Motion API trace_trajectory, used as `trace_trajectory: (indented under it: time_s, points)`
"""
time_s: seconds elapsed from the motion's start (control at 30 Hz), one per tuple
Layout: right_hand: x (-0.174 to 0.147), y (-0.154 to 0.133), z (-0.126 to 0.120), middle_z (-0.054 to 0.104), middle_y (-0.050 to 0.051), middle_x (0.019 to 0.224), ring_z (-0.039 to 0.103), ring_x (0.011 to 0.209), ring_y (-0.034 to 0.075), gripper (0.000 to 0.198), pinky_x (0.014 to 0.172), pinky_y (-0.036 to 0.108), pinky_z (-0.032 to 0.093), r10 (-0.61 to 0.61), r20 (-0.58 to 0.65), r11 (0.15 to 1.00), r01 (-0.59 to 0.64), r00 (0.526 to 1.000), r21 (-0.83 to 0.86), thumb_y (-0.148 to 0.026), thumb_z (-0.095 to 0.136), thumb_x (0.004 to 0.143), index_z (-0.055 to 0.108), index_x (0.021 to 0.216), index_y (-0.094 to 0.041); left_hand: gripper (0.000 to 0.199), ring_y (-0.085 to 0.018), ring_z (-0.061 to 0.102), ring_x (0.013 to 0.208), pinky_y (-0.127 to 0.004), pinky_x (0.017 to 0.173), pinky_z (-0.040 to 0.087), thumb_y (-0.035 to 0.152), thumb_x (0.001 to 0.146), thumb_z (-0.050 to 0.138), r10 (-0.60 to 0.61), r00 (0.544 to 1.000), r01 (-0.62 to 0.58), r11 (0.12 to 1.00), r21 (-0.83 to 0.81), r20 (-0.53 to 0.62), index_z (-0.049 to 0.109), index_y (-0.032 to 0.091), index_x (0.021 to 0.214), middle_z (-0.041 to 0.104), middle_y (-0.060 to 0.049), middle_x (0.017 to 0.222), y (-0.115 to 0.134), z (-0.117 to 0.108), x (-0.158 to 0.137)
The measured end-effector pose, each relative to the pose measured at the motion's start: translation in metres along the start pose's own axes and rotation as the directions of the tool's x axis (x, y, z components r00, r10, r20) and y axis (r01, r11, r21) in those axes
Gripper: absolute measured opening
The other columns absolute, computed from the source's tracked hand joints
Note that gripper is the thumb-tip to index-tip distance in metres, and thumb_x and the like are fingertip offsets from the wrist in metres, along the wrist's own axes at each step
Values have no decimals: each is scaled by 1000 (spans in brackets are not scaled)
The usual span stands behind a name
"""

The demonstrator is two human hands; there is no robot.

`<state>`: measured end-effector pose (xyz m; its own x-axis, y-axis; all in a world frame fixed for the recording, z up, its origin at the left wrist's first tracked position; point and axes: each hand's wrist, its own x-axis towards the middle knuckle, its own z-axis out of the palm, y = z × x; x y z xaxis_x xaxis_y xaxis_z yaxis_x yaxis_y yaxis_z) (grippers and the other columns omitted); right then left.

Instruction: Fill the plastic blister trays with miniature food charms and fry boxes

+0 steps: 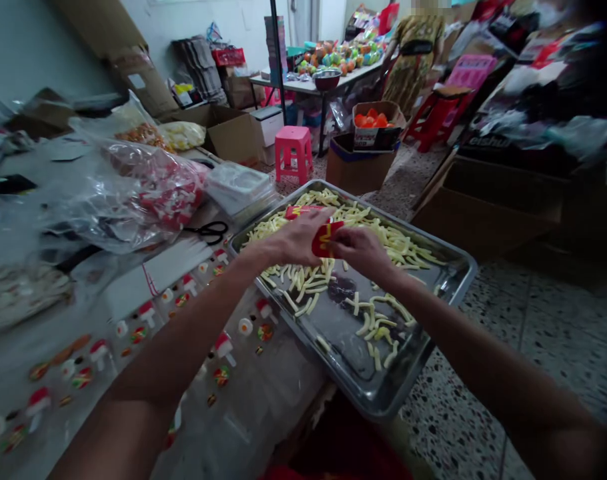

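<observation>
A small red fries carton with a yellow zigzag mark is held above the tray. My left hand is closed round its left side. At the carton's right edge, my right hand has its fingers pinched together on it; whether they also hold a fry is hidden. Below both hands lies a metal tray with many pale yellow fry-shaped pieces, heaped toward the far side and scattered nearer me. Another red carton shows just behind my left hand.
Rows of small toy food pieces cover the table left of the tray. Black scissors, plastic bags and clear trays lie beyond. A pink stool, cartons and another person are farther back.
</observation>
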<state>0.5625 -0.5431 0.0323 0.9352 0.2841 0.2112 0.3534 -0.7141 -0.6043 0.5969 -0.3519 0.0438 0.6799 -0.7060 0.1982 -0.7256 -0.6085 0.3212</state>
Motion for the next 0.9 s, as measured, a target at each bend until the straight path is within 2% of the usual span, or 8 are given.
trace_trajectory:
  time_s: [0.1, 0.17, 0.3, 0.4, 0.53, 0.73, 0.8, 0.9]
  points:
    - [13, -27, 13, 57, -1, 61, 45, 56, 12, 25, 55, 27, 26, -167, 120, 980, 151, 979, 130, -29, 57, 86, 73, 73, -14, 90, -32, 51, 131, -42, 110, 42, 20, 69, 73, -195, 976, 207, 969, 135, -98, 35, 9, 150, 54, -20, 139, 22, 0, -34]
    - [14, -31, 18, 54, -2, 57, 42, 54, 11, 30, 54, 27, 25, -218, 162, 972, 200, 962, 121, -33, 57, 90, 74, 73, -15, 81, -32, 51, 131, -42, 111, 41, 21, 73, 72, -315, 934, 342, 925, 165, -168, 38, 10, 147, 54, -20, 139, 21, -1, -60]
    - [-3, -7, 26, 64, -1, 69, 50, 58, 11, 12, 59, 25, 30, -277, 203, 961, 272, 939, 53, -26, 69, 85, 79, 89, -20, 94, -33, 54, 129, -43, 108, 45, 42, 70, 81, -501, 850, 520, 848, 101, -163, 35, 15, 149, 52, -18, 144, 0, -11, -126]
    - [-10, 9, 33, 70, 3, 89, 58, 70, 12, 21, 66, 24, 36, -391, 260, 917, 398, 883, 24, -13, 68, 81, 79, 97, -21, 97, -34, 54, 130, -45, 106, 46, 50, 70, 80, -562, 810, 578, 814, 65, -164, 35, 18, 150, 53, -16, 144, -4, -15, -170]
    - [9, -6, 38, 70, 5, 92, 62, 85, 18, 30, 70, 26, 36, -510, 449, 785, 610, 734, -107, -13, 62, 87, 77, 110, -26, 94, -34, 54, 130, -46, 106, 47, 48, 72, 79, -552, 798, 577, 815, 45, -242, 35, 21, 151, 55, -13, 144, 8, -13, -200]
    - [42, -41, 47, 73, 4, 103, 63, 94, 19, 38, 74, 28, 37, -518, 767, 544, 838, 378, -46, -9, 63, 87, 73, 118, -27, 97, -34, 56, 129, -48, 106, 48, 48, 70, 81, -550, 788, 574, 818, 10, -277, 35, 25, 152, 53, -12, 147, 22, -11, -216]
    - [45, -44, 54, 74, 5, 98, 62, 89, 19, 31, 73, 29, 37, -493, 810, 479, 876, 317, -52, -9, 62, 86, 76, 109, -24, 98, -33, 56, 129, -46, 105, 49, 49, 71, 80, -560, 796, 575, 818, -3, -230, 34, 24, 153, 53, -12, 146, 25, -8, -218]
    - [45, -42, 65, 72, 7, 88, 61, 81, 19, 20, 70, 30, 36, -466, 840, 401, 913, 278, -79, -9, 60, 86, 77, 90, -18, 97, -31, 53, 132, -43, 106, 48, 49, 73, 79, -537, 826, 543, 840, -11, -170, 31, 21, 154, 52, -13, 147, 29, 0, -215]
